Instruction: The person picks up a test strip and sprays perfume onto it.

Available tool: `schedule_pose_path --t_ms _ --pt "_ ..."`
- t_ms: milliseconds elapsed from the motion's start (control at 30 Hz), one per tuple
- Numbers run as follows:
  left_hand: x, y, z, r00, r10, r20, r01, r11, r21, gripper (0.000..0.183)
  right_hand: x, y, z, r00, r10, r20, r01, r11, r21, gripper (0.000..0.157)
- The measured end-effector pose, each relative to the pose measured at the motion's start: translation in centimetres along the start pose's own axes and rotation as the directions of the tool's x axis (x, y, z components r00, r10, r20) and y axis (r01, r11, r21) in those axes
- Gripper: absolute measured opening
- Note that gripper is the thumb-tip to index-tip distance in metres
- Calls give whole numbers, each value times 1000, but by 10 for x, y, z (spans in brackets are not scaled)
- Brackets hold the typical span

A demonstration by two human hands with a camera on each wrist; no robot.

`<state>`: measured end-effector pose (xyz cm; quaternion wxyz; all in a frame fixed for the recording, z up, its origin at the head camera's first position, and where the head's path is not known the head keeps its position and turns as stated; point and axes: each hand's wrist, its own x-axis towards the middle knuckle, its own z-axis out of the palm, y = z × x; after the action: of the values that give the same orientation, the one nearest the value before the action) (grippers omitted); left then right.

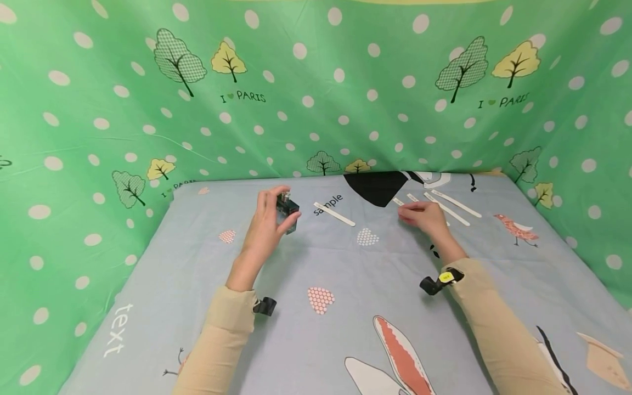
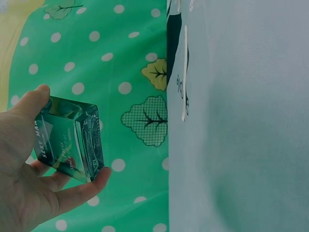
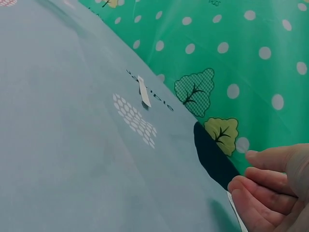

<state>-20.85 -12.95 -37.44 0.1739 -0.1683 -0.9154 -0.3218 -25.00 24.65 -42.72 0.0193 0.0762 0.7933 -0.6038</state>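
Observation:
My left hand point(image 1: 266, 219) grips a small square glass perfume bottle point(image 2: 67, 137), with a thumb and fingers spanning its sides. The bottle is raised off the cloth and tilted, its metal spray neck uncapped, with white lettering on its face. Loosely bent, my right hand point(image 1: 424, 218) hovers by several narrow white paper strips point(image 1: 456, 204); its fingertips point(image 3: 236, 186) come close to the strips and hide part of some. No strip shows clearly between them. Another paper strip point(image 1: 334, 214) lies alone between the hands, across the printed word "sample".
A grey-blue printed cloth point(image 1: 276, 340) covers the table, with hearts, birds and a black shape as flat prints. A green dotted curtain point(image 1: 316, 82) hangs behind the table and along both sides. Black wrist cameras sit on both sleeves.

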Motion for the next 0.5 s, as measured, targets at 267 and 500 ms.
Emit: schedule_pose_path --t_ms 267,500 --pt "1 0 -1 1000 -5 5 5 1000 5 57 6 -3 18 1000 -23 4 23 997 80 45" --pt "1 0 -2 1000 -8 6 8 1000 15 57 5 -7 36 998 -52 -18 53 999 3 38"
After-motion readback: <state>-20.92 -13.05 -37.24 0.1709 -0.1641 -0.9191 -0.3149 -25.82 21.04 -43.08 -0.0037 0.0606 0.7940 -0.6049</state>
